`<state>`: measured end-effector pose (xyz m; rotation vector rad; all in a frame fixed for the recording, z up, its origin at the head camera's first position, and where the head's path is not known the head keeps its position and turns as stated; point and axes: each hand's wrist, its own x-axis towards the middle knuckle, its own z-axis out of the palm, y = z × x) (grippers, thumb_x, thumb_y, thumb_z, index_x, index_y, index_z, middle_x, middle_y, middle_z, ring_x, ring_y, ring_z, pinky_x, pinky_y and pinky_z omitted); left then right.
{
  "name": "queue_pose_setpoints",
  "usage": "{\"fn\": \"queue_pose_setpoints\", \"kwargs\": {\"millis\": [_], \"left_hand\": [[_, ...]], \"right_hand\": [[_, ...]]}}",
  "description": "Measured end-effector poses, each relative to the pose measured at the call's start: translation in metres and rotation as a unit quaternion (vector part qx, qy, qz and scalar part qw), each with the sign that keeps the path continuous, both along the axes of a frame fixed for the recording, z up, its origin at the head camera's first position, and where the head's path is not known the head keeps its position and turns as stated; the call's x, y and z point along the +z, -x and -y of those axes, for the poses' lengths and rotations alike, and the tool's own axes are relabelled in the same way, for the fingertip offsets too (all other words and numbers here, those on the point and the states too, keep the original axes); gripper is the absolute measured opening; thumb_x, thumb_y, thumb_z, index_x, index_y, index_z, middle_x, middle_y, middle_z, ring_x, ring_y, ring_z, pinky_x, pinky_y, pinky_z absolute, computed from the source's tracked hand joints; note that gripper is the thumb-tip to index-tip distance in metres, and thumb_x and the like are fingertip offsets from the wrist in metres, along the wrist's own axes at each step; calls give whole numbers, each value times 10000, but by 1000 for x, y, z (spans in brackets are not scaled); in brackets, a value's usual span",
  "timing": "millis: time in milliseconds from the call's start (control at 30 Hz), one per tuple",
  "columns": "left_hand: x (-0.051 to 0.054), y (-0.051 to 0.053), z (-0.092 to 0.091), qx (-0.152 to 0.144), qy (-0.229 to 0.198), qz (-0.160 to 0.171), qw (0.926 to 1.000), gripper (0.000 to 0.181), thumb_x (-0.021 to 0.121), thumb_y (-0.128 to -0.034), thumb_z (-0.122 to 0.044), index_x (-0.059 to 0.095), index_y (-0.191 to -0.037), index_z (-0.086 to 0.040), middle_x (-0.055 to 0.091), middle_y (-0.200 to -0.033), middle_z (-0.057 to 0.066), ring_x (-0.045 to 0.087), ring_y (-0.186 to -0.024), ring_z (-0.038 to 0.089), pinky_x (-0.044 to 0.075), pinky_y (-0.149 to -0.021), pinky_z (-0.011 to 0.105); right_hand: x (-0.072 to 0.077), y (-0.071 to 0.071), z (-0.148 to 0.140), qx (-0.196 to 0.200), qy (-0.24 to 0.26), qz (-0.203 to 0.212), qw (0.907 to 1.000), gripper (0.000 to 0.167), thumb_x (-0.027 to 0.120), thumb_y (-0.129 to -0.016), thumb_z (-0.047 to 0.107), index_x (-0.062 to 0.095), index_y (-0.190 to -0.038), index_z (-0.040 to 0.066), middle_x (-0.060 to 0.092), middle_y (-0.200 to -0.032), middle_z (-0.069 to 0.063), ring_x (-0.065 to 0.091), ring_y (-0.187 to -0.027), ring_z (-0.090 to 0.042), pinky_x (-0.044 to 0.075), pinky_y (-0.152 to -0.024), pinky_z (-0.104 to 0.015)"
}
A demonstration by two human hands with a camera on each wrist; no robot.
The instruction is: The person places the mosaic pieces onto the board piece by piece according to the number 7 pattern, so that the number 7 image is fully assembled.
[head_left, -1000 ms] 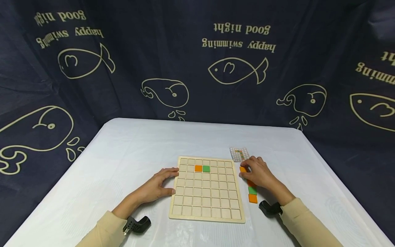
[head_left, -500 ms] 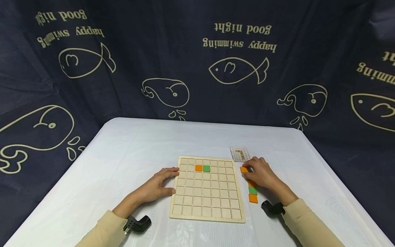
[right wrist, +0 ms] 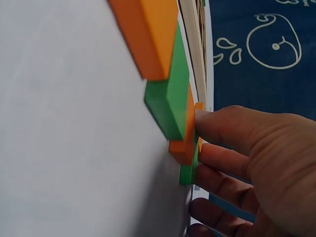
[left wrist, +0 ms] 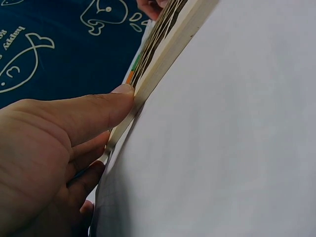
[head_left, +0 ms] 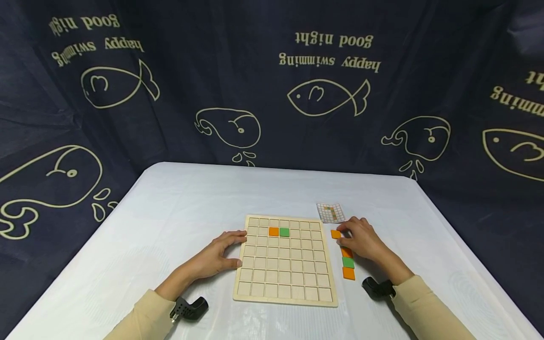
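My left hand [head_left: 219, 255] rests at the left edge of a pale wooden grid board [head_left: 284, 264], thumb and fingers touching its rim. An orange tile [head_left: 274, 232] and a green tile [head_left: 284, 232] lie side by side in the board's second row. My right hand [head_left: 361, 238] is low over a column of tiles right of the board, thumb and fingertips apart. Just left of those fingertips lies a loose orange tile [head_left: 335, 234]. In the right wrist view the fingers are beside the far green tile [right wrist: 187, 174], which my hand hides from the head camera.
Nearer in the column are an orange tile [head_left: 347, 252], a green tile [head_left: 348, 262] and another orange tile [head_left: 348, 273]. A small printed grid card [head_left: 331, 213] lies beyond the board's far right corner. White cloth covers the table [head_left: 204, 193]; a dark curtain [head_left: 272, 141] hangs behind.
My right hand has drawn slightly to the right, off the far orange tile, which now shows fully. The left hand and the board have stayed in place.
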<state>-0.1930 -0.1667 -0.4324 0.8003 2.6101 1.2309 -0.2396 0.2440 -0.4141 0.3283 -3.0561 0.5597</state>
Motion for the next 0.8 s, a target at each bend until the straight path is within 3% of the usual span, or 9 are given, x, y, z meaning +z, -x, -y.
{"fn": "queue_pose_setpoints", "kwargs": {"millis": [800], "left_hand": [[-1, 0, 0, 29, -20, 38, 10000, 591, 721, -821, -241, 498, -1344, -78, 358, -1503, 43, 252, -1423, 330, 200, -1125, 599]], "right_hand": [[-2, -3, -5, 57, 152, -171, 9997, 213, 722, -790, 203, 707, -965, 81, 608, -969, -68, 469, -925, -235, 391, -808, -419]]}}
